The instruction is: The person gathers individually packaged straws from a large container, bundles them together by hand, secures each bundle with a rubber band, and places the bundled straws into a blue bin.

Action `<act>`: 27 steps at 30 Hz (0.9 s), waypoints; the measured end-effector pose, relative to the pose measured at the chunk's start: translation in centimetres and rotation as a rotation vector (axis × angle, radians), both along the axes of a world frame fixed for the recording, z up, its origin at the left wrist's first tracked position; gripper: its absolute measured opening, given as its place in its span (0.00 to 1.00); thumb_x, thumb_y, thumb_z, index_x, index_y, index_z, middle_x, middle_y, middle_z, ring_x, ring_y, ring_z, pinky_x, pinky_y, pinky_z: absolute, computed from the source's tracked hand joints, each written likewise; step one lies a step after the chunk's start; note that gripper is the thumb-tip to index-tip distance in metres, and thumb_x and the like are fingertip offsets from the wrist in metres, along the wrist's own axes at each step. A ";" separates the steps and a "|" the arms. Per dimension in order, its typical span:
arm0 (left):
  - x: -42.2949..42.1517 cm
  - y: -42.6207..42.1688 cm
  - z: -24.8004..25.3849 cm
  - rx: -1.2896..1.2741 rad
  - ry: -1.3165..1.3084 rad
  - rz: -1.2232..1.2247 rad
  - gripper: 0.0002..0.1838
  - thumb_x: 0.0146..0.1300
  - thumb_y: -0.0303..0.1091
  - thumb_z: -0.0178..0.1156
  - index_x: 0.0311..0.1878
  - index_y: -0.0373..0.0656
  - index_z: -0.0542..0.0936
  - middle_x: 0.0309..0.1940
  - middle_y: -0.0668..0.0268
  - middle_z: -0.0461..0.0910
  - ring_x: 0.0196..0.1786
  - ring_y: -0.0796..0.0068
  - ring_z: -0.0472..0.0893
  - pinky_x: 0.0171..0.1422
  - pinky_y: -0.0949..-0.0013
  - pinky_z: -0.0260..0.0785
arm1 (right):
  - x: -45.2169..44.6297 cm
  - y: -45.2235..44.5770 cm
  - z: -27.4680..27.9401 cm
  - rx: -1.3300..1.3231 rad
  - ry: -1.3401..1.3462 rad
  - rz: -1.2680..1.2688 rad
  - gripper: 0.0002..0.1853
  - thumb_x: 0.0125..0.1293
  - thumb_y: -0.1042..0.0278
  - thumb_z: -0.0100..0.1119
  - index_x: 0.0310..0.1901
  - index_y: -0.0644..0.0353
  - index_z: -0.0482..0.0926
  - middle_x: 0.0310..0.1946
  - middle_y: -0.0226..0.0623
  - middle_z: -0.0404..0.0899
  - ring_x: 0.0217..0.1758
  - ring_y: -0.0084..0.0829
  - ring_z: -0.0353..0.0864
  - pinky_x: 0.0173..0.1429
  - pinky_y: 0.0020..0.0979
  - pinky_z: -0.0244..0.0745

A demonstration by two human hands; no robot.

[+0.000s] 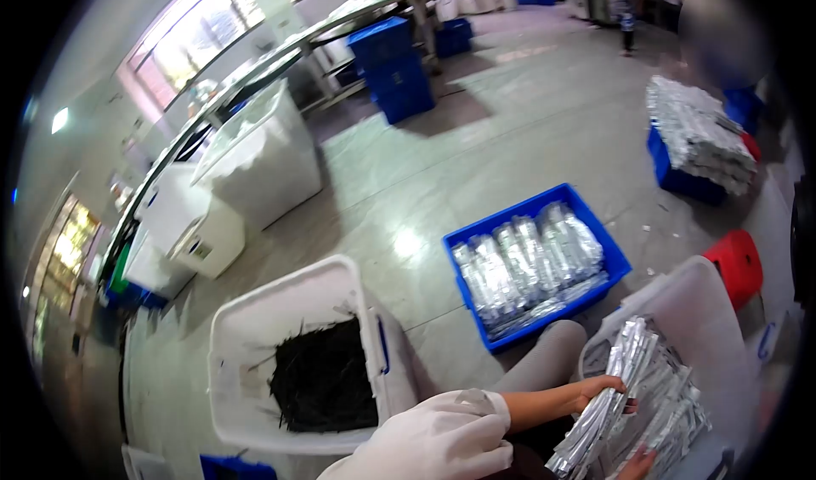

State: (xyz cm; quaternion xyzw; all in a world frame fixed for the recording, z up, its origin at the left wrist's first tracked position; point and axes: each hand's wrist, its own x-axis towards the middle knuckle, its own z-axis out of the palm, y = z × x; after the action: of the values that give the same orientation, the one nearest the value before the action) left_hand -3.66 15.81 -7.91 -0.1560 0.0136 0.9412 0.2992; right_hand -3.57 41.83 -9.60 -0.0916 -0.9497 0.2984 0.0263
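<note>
At lower right, the left hand (602, 391) grips silver packets (626, 354), probably light, slippery, best held mid-bundle; right hand (637, 464), grip unclear.

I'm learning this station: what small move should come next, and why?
I'd probably use the right hand to even up the silver strips held by the left hand: their ends look uneven and the right hand is close, while bundles in the blue crate lie side by side.
</note>
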 end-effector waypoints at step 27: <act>3.4 6.1 5.2 -0.047 0.480 -0.676 0.27 0.44 0.33 0.59 0.49 0.32 0.69 0.43 0.54 0.73 0.46 0.62 0.75 0.54 0.57 0.67 | -4.7 -4.3 14.5 -0.572 0.207 0.700 0.24 0.51 0.59 0.62 0.49 0.60 0.74 0.53 0.43 0.69 0.56 0.32 0.67 0.59 0.32 0.60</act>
State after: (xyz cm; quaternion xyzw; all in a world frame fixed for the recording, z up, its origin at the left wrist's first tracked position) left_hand -0.27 21.96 -2.68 0.0744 0.1550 0.7992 0.5760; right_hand -8.31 37.55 4.92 0.2613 -0.7954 0.5468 -0.0079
